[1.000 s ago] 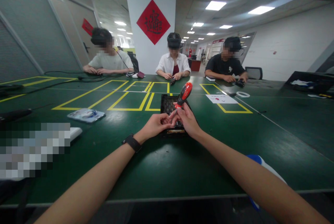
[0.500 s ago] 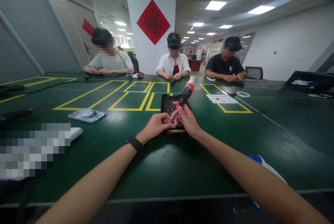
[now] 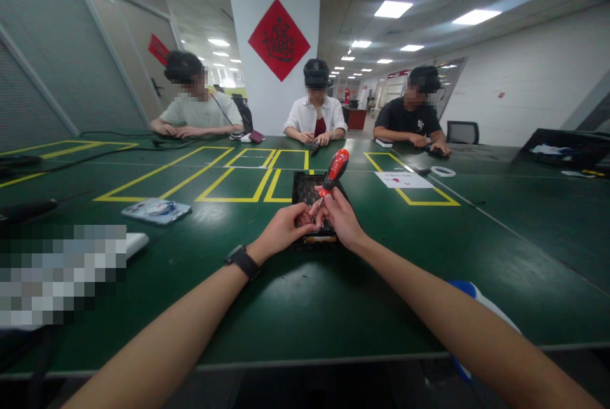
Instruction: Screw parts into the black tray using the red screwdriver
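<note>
A screwdriver (image 3: 336, 171) with a red and black handle leans up and to the right in my right hand (image 3: 344, 218), whose fingers close round its lower end. Its thin shaft slants down to the fingertips of my left hand (image 3: 287, 227). Those left fingers are pinched together near the tip, and whatever is between them is too small to make out. Beneath both hands lies a black tray-like case (image 3: 299, 185) with a dark patterned inside. My hands cover much of it.
On the green table (image 3: 381, 307), a clear-wrapped phone-like item (image 3: 157, 211) lies left, beyond a blurred white object (image 3: 137, 245). A paper sheet (image 3: 405, 180) and white ring (image 3: 443, 171) are at right. A blue-and-white object (image 3: 481, 298) sits under my right forearm. Three people sit opposite.
The screwdriver handle has tilted slightly and shifted a little left and up. Both hands stay close together over the case. The view has shifted slightly.
</note>
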`<action>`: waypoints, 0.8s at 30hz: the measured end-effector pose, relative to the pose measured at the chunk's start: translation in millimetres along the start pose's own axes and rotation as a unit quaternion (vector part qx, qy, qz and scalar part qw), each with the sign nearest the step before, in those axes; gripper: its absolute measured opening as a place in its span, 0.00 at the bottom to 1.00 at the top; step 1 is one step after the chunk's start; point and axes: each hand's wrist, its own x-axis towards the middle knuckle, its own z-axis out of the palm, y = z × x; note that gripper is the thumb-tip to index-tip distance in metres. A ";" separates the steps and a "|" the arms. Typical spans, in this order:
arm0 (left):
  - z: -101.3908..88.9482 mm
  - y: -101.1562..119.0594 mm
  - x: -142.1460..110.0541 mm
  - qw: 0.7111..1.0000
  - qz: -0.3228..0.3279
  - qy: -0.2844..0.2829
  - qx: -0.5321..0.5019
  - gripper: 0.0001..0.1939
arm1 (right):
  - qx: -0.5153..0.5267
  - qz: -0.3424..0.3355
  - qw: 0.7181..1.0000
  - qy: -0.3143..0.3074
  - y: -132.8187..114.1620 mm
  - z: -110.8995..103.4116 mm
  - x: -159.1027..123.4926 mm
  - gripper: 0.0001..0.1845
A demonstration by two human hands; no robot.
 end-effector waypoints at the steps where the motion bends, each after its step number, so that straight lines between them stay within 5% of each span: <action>1: 0.1 -0.9 -0.1 1.000 -0.003 0.001 0.010 0.13 | 0.004 0.000 1.000 -0.004 0.1 0.2 0.1 0.18; 8: -3.1 -3.8 0.0 0.997 0.042 -0.041 0.053 0.13 | 0.023 0.006 1.000 0.007 1.4 -0.3 1.2 0.16; 18: -1.2 -2.5 -1.0 0.995 0.017 0.010 0.103 0.13 | 0.014 -0.001 1.000 0.010 1.4 0.4 0.4 0.16; 24: -4.0 -3.7 -1.5 0.993 0.049 -0.038 0.101 0.11 | 0.015 0.005 1.000 0.016 1.5 -0.4 1.0 0.17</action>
